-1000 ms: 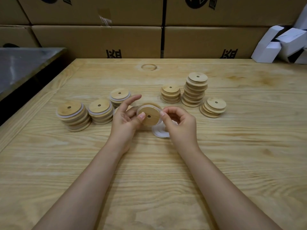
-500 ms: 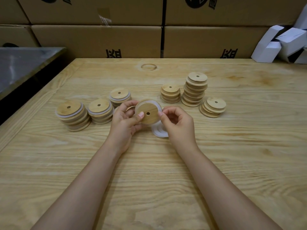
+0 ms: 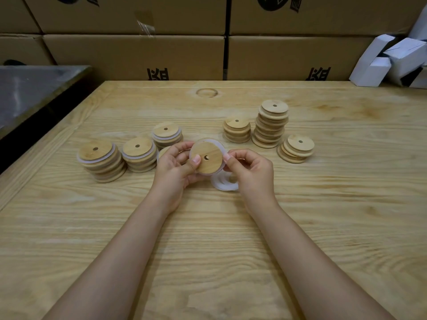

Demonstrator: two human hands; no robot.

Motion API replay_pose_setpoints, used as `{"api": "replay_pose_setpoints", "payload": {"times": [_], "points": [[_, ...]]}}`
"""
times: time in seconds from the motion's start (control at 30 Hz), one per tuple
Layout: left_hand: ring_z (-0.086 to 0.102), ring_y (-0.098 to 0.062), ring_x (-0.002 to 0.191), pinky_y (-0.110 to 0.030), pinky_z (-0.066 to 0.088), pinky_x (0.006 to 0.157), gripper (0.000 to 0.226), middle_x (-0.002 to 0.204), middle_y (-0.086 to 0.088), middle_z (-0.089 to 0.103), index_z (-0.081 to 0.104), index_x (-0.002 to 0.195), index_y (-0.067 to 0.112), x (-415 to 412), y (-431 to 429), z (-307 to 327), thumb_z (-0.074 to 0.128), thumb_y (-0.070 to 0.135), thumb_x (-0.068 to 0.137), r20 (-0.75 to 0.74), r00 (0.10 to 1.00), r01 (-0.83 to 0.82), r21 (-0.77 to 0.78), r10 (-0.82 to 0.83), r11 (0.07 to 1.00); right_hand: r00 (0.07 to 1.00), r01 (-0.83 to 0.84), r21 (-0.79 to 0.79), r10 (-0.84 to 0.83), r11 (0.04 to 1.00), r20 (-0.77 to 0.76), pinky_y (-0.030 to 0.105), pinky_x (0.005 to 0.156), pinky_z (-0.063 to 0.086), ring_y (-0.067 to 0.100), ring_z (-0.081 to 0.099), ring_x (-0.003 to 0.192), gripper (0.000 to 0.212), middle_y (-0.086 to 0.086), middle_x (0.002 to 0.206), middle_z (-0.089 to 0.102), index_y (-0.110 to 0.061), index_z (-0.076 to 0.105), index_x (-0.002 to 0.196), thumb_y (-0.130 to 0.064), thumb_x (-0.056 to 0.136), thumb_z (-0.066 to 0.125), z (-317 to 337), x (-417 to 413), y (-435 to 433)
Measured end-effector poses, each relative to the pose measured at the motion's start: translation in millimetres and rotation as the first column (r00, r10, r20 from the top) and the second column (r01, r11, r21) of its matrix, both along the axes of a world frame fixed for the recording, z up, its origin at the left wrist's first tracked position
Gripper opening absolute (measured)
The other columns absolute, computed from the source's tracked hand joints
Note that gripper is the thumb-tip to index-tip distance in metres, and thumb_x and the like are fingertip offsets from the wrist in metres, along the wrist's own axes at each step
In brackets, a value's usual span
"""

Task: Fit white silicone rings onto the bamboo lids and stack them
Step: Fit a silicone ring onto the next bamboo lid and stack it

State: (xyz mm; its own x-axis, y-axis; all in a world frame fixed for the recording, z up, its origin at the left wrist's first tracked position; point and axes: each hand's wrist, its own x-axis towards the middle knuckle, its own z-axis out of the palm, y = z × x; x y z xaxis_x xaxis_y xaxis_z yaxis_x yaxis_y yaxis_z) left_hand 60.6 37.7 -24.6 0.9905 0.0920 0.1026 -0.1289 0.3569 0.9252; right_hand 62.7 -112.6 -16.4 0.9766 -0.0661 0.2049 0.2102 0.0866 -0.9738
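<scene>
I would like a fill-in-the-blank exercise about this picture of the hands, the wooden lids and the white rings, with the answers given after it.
1. The left hand and the right hand hold one lid that has a small ____ in its centre.
2. Loose white rings lie on the ____ below the right hand.
3. Of the three stacks without rings on the right, the tallest stack stands in the ____.
Missing words: hole; table; middle.
</scene>
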Motion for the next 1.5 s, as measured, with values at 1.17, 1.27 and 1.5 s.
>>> {"api": "replay_pose_setpoints", "payload": {"times": [1.17,1.27,1.5], "points": [[0.065,-0.010,0.091,-0.023,0.053,0.078,0.037,0.097,-0.001,0.067,0.059,0.100,0.015,-7.5,-8.2,2.7,0.053,-0.018,0.083,0.165,0.986,-0.047,0.288,-0.001,0.956,0.992,0.059,-0.107,-0.046,0.993,0.118,0.021,0.075,0.045,0.009,0.058,0.081,0.023,-0.005,0.082,0.062,-0.022,0.059,0.075,-0.003,0.088,0.060,-0.2,0.9,1.4],[0.065,-0.006,0.091,-0.021,0.052,0.079,0.036,0.098,-0.001,0.066,0.058,0.102,0.012,-7.7,-8.8,2.9,0.053,-0.018,0.083,0.173,0.985,-0.059,0.295,0.007,0.954,0.990,0.055,-0.124,-0.038,0.991,0.132,0.022,0.074,0.047,0.009,0.060,0.081,0.021,-0.004,0.082,0.064,-0.022,0.061,0.076,-0.004,0.087,0.062,-1.5,2.5,-0.6],[0.067,-0.006,0.088,-0.029,0.057,0.075,0.036,0.100,-0.002,0.068,0.056,0.112,0.015,-10.1,-13.5,5.0,0.053,-0.011,0.087,0.167,0.984,-0.106,0.258,0.064,0.960,0.984,0.046,-0.156,-0.018,0.987,0.176,0.027,0.074,0.049,0.008,0.061,0.081,0.019,-0.005,0.086,0.066,-0.025,0.066,0.088,-0.006,0.088,0.063,-3.0,2.7,-3.8]]}}
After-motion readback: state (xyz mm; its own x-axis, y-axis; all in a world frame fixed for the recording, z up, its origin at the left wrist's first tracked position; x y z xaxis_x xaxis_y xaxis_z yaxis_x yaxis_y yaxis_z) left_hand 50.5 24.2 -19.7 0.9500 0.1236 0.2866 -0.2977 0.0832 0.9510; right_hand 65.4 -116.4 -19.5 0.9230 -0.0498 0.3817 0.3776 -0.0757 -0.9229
